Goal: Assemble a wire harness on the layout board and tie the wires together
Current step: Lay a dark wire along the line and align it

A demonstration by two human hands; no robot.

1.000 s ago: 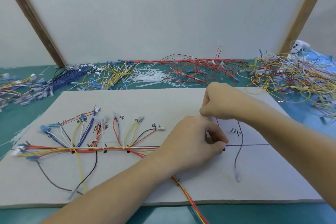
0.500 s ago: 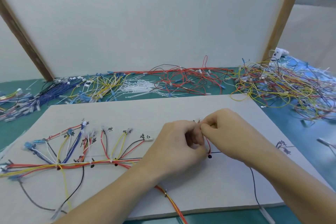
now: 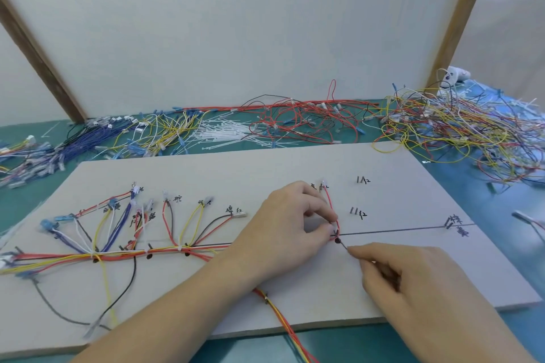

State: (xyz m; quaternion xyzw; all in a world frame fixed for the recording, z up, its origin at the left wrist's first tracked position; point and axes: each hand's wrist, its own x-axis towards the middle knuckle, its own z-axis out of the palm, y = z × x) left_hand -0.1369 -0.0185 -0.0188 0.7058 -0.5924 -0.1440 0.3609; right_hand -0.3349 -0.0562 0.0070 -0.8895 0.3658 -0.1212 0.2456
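A grey layout board (image 3: 265, 168) lies on the green table with hand-written labels and a drawn black line. On its left part a wire harness (image 3: 118, 253) runs along the line, with branches fanning up to labelled connectors. My left hand (image 3: 283, 230) pinches a red wire (image 3: 331, 206) at the line; that wire rises to a small connector (image 3: 323, 186). My right hand (image 3: 413, 277) pinches a thin black wire (image 3: 343, 245) just right of the black dot under the line. Red and yellow wires (image 3: 283, 321) trail off the board's front edge.
Along the back of the table lie heaps of loose wires: blue (image 3: 85, 141), yellow (image 3: 165, 132), red (image 3: 295, 121) and a mixed tangle (image 3: 460, 132) at the right. White cable ties (image 3: 224, 134) lie between them. A white upright panel (image 3: 236, 23) stands behind.
My right hand has let go of the red wire's top and dropped to the lower right, now pinching a black wire. My left hand stays on the red wire at the line.
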